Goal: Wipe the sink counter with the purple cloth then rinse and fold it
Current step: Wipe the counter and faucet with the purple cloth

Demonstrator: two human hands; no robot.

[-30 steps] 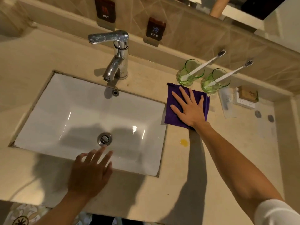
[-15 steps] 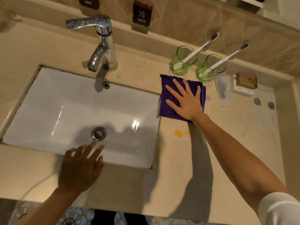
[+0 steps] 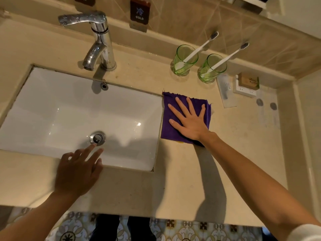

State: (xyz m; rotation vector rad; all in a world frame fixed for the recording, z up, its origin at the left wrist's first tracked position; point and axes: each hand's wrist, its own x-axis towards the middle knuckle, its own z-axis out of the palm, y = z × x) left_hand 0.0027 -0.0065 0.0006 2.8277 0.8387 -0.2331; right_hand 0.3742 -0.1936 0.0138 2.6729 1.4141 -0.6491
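Purple cloth (image 3: 175, 133) lay flat on the table (image 3: 173, 188), just right of the sink basin (image 3: 69, 110), with its left edge running along the basin's right rim. The right hand (image 3: 191, 122) pressed down on it, palm flat and fingers straight and spread, grasping nothing; the fingertips pointed toward the back wall. A small bit of yellow showed at the cloth's near edge, just beside the wrist.

The left hand (image 3: 78, 171) was over the table's front strip, at the near rim of the basin. Its fingers were loosely extended and released, holding nothing, and reached out over the white basin toward the drain plug (image 3: 97, 138). Whether the palm touched the table could not be told.

At the back of the basin stood a chrome faucet (image 3: 99, 44), its spout over the basin and its lever pointing left. On the wall behind it hung a dark sign reading COLD (image 3: 139, 13). Further right along the back of the table, well apart from the cloth, stood two green glass cups, side by side: the left cup (image 3: 184, 61) and the right cup (image 3: 212, 68), each with a white toothbrush leaning out up and to the right. Right of the cups sat a small brown box (image 3: 248, 80) on a white tray, with a clear flat packet (image 3: 225, 91) lying between cups and tray.
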